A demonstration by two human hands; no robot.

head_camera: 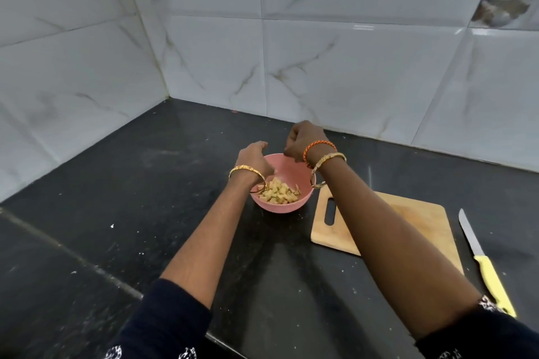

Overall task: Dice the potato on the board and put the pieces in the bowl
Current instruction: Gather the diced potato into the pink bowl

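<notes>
A pink bowl (280,207) stands on the black counter and holds several pale diced potato pieces (279,195). My left hand (254,159) hangs over the bowl's left rim, its fingers loosely bent down into the bowl with nothing visibly held. Over the far right rim is my right hand (305,140), fingers curled and bunched, pointing down; no piece shows in them. To the right of the bowl lies the wooden cutting board (423,214), partly under my right forearm, and no potato shows on its visible part.
A knife (482,264) with a yellow handle lies on the counter just right of the board, blade pointing away from me. White marble-look tiled walls meet in a corner behind the bowl. The black counter (122,183) stretches left and towards me.
</notes>
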